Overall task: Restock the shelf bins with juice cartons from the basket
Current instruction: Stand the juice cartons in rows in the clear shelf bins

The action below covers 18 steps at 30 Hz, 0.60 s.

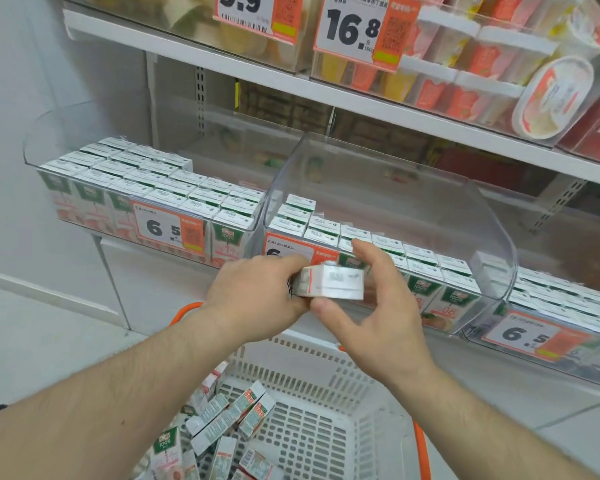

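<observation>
My left hand (pixel 257 292) grips a white juice carton (pixel 336 283) by its left end, in front of the middle clear shelf bin (pixel 388 188). My right hand (pixel 378 306) is at the carton's right side, thumb under it and fingers curved over its far side. The middle bin holds rows of upright cartons (pixel 378 244) along its front and left, with room behind them. The white basket (pixel 326 410) below holds several loose cartons (pixel 222 420) on its left side.
A full bin of cartons (pixel 146 181) stands to the left and another bin (pixel 561 306) to the right, each with a 6.5 price tag. The shelf above (pixel 291 81) carries fruit cups in clear bins. The basket has orange handles (pixel 184 311).
</observation>
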Available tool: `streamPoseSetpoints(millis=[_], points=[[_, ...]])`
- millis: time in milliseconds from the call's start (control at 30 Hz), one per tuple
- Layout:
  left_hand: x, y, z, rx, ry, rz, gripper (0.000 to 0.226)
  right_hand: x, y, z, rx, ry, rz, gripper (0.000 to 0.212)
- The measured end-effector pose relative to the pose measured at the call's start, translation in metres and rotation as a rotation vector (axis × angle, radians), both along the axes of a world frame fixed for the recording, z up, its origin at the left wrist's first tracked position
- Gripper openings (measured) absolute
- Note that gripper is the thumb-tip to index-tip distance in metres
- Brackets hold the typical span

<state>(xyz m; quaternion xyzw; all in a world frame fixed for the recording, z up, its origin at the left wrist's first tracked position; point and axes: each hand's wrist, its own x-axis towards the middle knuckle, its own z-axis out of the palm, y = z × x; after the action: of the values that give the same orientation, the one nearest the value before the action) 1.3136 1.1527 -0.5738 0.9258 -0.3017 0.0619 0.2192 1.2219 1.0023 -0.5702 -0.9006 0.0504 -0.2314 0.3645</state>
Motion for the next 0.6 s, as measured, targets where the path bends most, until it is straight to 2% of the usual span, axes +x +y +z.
streamPoseSetpoints(millis=[67,100,133,267,367,467,600], points=[[-0.003,0.002,0.002,0.03,-0.097,-0.001,0.032,0.003,0.003,-0.001,0.008,-0.02,0.025,0.052],[-0.003,0.003,0.003,0.027,-0.112,0.006,0.032,0.004,0.005,-0.001,0.075,-0.018,0.027,0.037],[-0.004,0.004,0.004,0.016,-0.106,0.014,0.033,0.006,0.006,-0.001,0.194,-0.009,0.027,0.029],[-0.006,0.011,0.01,-0.086,-0.018,0.023,0.043,0.01,0.004,0.004,0.712,0.06,0.023,0.018],[-0.005,0.016,0.014,-0.191,0.105,-0.039,0.05,0.011,0.004,0.014,0.978,0.122,-0.021,0.02],[-0.001,0.017,0.015,-0.281,0.16,-0.076,0.047,0.01,0.004,0.02,1.202,0.189,-0.09,0.025],[0.005,0.018,0.016,-0.422,0.084,-0.061,0.046,0.017,-0.001,0.032,1.29,0.168,-0.096,0.037]])
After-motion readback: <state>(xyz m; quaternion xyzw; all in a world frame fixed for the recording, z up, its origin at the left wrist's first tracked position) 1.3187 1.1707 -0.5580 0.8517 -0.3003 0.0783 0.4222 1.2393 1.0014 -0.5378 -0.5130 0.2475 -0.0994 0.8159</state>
